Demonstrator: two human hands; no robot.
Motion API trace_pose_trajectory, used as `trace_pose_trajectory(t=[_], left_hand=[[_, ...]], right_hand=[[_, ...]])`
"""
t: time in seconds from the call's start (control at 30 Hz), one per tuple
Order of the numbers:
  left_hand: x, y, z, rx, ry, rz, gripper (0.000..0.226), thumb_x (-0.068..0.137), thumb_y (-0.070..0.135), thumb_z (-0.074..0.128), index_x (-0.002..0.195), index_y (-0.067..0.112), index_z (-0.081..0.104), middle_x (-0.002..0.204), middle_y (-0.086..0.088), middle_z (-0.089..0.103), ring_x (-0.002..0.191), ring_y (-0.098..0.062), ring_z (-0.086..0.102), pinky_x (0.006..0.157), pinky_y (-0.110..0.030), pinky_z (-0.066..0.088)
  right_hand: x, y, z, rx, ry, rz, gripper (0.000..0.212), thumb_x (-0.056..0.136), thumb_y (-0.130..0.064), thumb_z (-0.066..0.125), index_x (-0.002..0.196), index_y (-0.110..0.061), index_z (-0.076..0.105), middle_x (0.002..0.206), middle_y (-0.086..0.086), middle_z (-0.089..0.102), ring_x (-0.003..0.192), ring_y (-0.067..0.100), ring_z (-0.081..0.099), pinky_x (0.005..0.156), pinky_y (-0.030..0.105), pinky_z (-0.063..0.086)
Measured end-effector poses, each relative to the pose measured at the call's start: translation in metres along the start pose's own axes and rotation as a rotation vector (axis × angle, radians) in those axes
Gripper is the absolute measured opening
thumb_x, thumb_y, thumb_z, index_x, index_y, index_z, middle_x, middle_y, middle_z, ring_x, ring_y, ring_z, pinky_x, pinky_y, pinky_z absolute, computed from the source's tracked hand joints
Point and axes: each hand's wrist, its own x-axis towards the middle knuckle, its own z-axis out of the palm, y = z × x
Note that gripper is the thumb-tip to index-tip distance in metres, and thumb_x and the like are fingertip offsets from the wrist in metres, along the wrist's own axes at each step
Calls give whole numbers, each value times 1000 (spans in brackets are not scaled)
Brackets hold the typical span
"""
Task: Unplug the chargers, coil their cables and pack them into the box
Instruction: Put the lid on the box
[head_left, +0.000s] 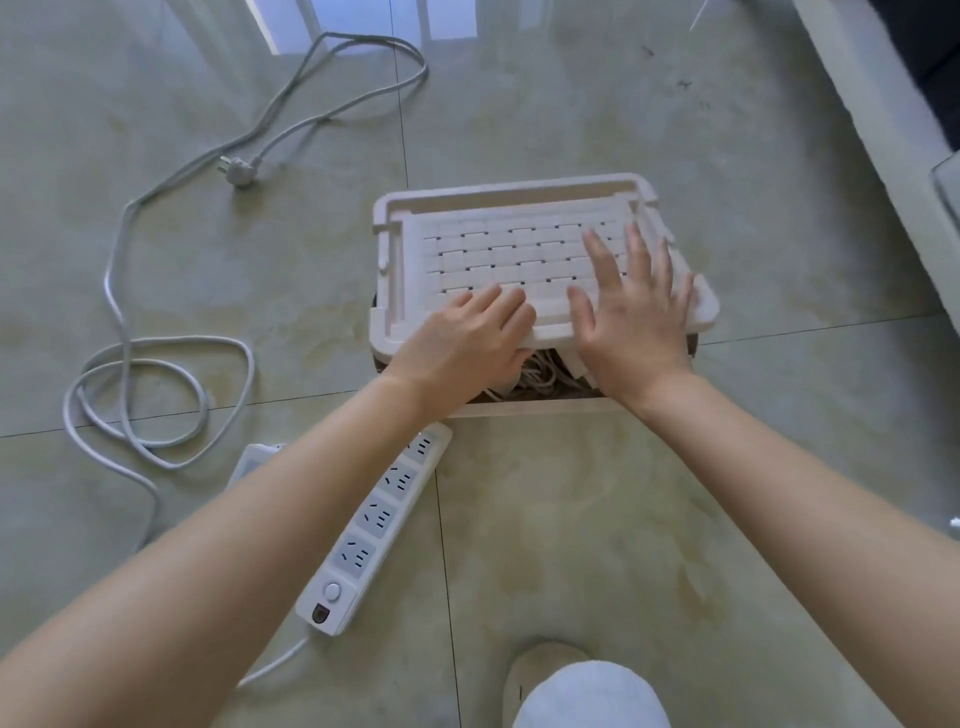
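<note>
Cables (543, 371), already packed, are being shut into the box (524, 409): the lid (498, 244) is being pinched by the left hand (462, 338)'s fingers and pressed by the right hand (634, 322)'s outstretched fingers.

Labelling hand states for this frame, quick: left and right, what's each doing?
Left hand: holds the lid at its near edge, thumb underneath.
Right hand: open, fingers spread flat on the lid.

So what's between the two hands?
The lid, its front edge, and below it white cables showing in the gap of the box; seen in the head view.
</note>
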Motion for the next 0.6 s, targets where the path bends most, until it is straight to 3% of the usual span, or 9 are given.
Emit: trace_pose_trajectory(t=[0.13,0.2,0.27,0.33,0.43,0.5,0.6], left_hand=[[-8,12,-18,60,171,46,20,89,18,57,74,4,60,72,-9,56,59,-23,53,51,-35,47],[-18,28,-15,61,205,57,22,92,20,57,76,6,61,71,-7,55,61,-23,52,56,-35,46],[-28,45,-1,87,135,39,12,90,19,56,88,8,59,77,-5,56,74,-23,52,74,-42,47],[-34,52,15,90,23,-3,16,84,12,47,99,7,49,85,-9,55,89,-26,45,89,-59,45],[-31,47,25,-14,-147,-137,30,75,10,29,103,9,40,98,-14,41,96,-30,37,81,-75,39],[-27,44,23,-87,-258,-221,32,80,20,27,106,10,41,109,-13,36,106,-31,36,84,-78,34],[-20,39,12,-157,-390,-392,46,93,42,30,128,17,46,147,-17,27,135,-37,25,100,-71,25]], right_hand=[[-14,-8,-17,34,185,-121,61,84,-33,36,143,-19,33,151,15,26,140,39,19,111,60,13],[-31,-11,-12,30,178,-143,63,80,-34,36,142,-20,36,151,14,28,139,39,21,110,60,13],[-46,-6,0,56,4,-99,60,85,-39,36,145,-28,30,155,8,18,143,35,10,112,58,6],[-50,7,15,69,-203,-32,56,94,-48,32,147,-39,13,158,0,0,144,30,-7,114,56,-3],[-40,18,22,-10,-283,-90,63,93,-55,32,146,-42,1,157,-4,-12,143,29,-17,113,54,-9],[-26,17,18,-22,-325,-136,64,92,-57,30,146,-42,-1,157,-4,-12,143,29,-16,113,54,-7],[-7,8,17,-68,-402,-210,66,93,-55,32,147,-40,-3,157,-3,-12,143,31,-13,115,55,-3]])
